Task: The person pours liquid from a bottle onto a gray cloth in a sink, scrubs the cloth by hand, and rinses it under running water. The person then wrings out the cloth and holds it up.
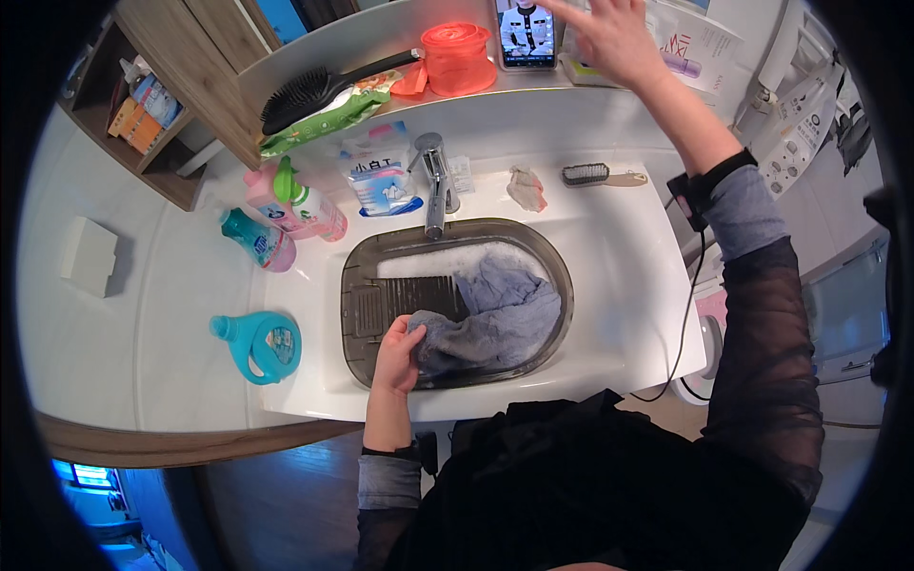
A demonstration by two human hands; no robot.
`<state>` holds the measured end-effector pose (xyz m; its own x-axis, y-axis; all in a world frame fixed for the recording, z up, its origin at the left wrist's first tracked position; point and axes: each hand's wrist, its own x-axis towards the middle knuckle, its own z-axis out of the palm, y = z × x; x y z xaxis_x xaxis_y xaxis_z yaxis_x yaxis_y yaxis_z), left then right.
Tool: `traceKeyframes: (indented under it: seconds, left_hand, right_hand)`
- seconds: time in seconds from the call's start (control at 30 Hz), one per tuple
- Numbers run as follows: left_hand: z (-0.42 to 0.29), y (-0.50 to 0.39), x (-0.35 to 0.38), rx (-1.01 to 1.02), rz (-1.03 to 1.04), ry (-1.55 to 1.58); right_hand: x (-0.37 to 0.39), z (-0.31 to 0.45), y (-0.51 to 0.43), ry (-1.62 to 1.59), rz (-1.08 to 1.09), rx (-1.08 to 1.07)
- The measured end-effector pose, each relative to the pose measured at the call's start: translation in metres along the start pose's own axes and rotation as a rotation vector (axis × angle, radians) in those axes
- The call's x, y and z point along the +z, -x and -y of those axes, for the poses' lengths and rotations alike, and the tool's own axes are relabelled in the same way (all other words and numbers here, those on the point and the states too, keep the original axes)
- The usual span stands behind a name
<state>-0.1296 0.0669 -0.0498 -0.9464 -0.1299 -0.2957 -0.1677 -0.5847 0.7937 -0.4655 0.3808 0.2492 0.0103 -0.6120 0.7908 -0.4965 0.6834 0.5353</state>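
My left hand (398, 351) grips one end of a wet grey-blue cloth (493, 335) between thumb and fingers. Most of the cloth lies bunched in a dark translucent wash basin (564, 285) with a ridged washboard (421, 291) at its left side. White suds (421, 264) line the far part of the basin. Up at the shelf, my right hand (614, 36) holds nothing, its index finger stretched out over the top of a smartphone (527, 39) that leans upright with its screen lit. Whether the fingertip touches the screen I cannot tell.
A chrome faucet (437, 182) overhangs the basin's far rim. Detergent bottles (264, 350) and a pump bottle (318, 212) stand left. A scrub brush (603, 175) and crumpled cloth (527, 188) lie behind. The shelf bears a hairbrush (307, 96) and red roll (458, 61). A cable (691, 307) hangs right.
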Motion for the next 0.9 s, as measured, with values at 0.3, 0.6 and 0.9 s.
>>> traceKeyframes:
  seconds: [0.3, 0.6, 0.9]
  left_hand:
    - [-0.022, 0.016, 0.025, 0.071, 0.154, -0.100]
    - [-0.090, 0.005, 0.035, 0.280, 0.227, -0.068]
    - [-0.082, -0.037, 0.030, 0.196, -0.139, -0.764]
  right_hand:
    - [-0.033, 0.167, 0.114, -1.449, 0.723, 0.242]
    - [-0.033, 0.282, 0.172, -1.990, 1.281, 0.648]
    - [-0.025, 0.218, 0.158, -2.675, 0.674, 1.437]
